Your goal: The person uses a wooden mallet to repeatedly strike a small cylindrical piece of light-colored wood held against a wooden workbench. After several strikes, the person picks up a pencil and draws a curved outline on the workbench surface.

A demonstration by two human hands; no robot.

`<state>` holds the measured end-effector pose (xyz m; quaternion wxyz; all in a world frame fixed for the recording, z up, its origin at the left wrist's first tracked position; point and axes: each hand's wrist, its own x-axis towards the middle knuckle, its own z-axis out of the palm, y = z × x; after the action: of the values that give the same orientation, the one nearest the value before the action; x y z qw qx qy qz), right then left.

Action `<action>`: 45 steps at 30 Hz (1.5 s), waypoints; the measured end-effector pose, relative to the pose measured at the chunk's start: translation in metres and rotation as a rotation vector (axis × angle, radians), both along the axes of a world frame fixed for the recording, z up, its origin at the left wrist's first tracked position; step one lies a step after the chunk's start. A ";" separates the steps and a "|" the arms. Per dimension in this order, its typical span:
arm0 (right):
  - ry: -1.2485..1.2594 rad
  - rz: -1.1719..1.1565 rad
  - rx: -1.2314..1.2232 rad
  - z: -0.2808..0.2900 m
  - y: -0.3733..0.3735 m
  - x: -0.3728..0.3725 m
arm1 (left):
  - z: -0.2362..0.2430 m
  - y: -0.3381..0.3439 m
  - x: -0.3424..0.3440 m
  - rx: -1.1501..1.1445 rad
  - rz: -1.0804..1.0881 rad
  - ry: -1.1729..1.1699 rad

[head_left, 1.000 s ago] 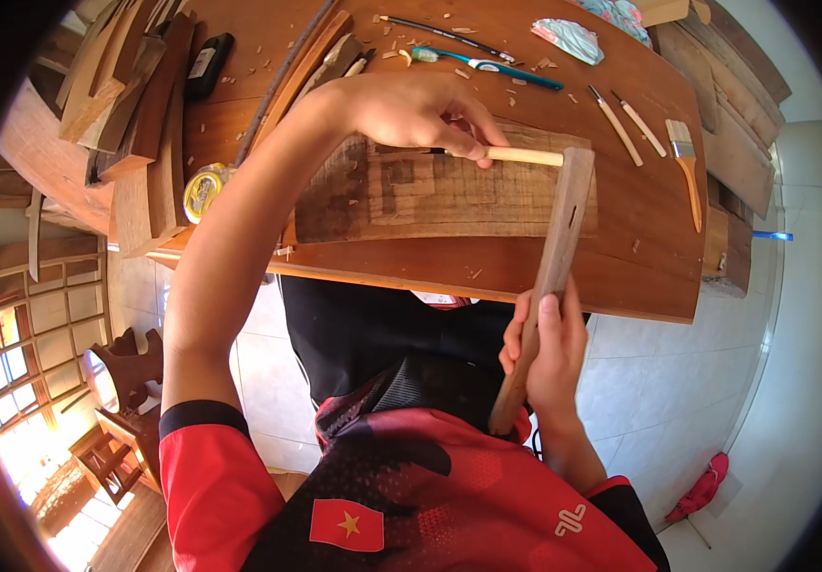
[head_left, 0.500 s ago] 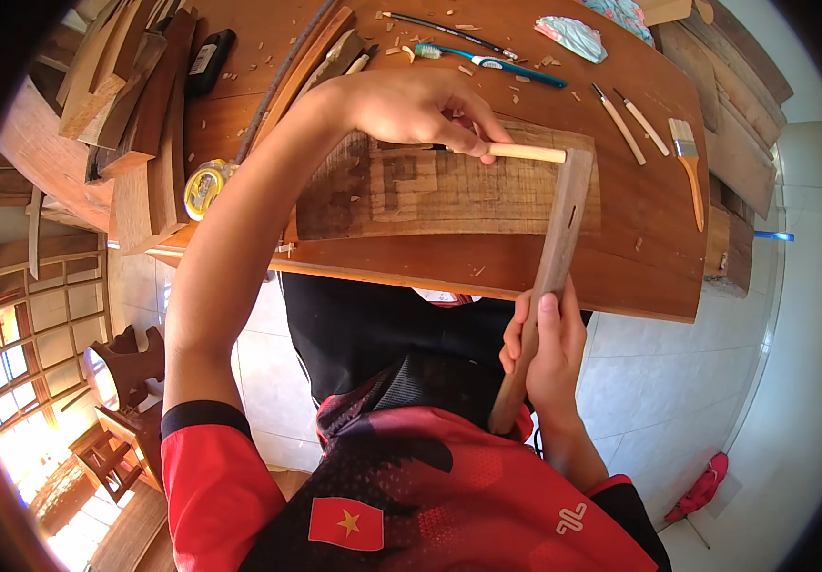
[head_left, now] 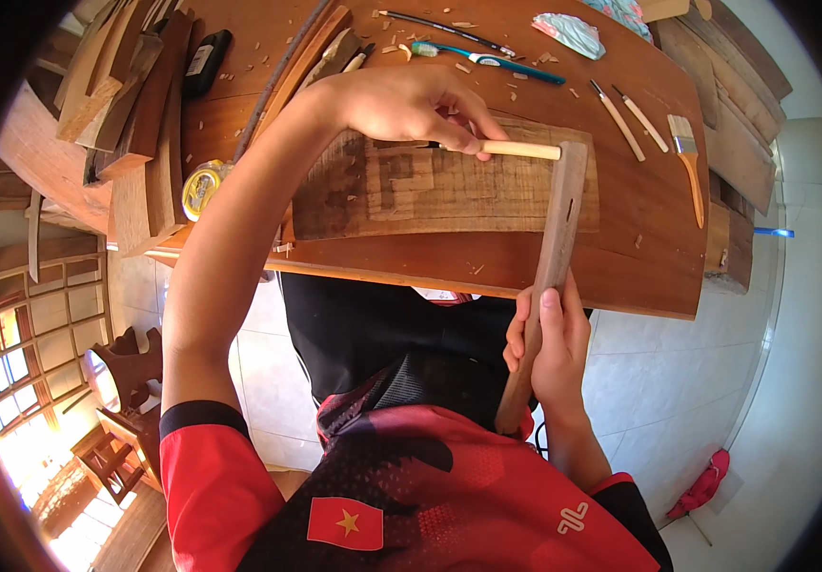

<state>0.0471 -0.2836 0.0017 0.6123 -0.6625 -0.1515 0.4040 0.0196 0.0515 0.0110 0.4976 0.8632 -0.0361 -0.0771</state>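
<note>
My left hand (head_left: pixel 411 105) is closed around a thin carving chisel, reaching over the far side of a rough brown board (head_left: pixel 411 210). The chisel's pale wooden handle (head_left: pixel 525 150) points right, and its dark metal end points left beneath my fingers; its tip is hard to make out. Against the handle's right end rests the top of a long grey-brown wooden strip (head_left: pixel 561 214) with a narrow slot in it. My right hand (head_left: pixel 554 338) grips this strip around its lower half, just off the table's near edge. The strip's bottom end is close to my shirt.
On the wooden table (head_left: pixel 649 276) lie a toothbrush (head_left: pixel 497 63), a pencil (head_left: pixel 444 31), two carving tools (head_left: pixel 618 122), a flat paintbrush (head_left: pixel 685 172) and wood chips. A tape measure (head_left: pixel 203 189) sits left, by stacked timber (head_left: pixel 134 143). More boards (head_left: pixel 716 86) lean at right.
The wooden strip's lower end has shifted slightly right, so the strip stands a little straighter. My left hand and the chisel have barely moved.
</note>
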 end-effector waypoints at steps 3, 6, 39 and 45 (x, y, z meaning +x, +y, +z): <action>0.049 -0.195 0.077 -0.001 -0.005 0.012 | 0.005 -0.001 -0.002 0.004 0.005 0.012; -0.020 -0.090 0.015 0.001 0.000 0.005 | 0.010 -0.002 0.000 0.019 0.002 0.029; -0.033 0.020 -0.029 0.001 0.002 0.005 | 0.003 -0.003 -0.005 0.037 0.058 -0.024; -0.016 0.023 0.003 0.000 0.002 -0.002 | 0.003 -0.005 -0.007 0.046 0.082 -0.015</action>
<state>0.0452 -0.2814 0.0018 0.6073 -0.6631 -0.1647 0.4054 0.0124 0.0461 0.0138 0.4803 0.8756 -0.0025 -0.0508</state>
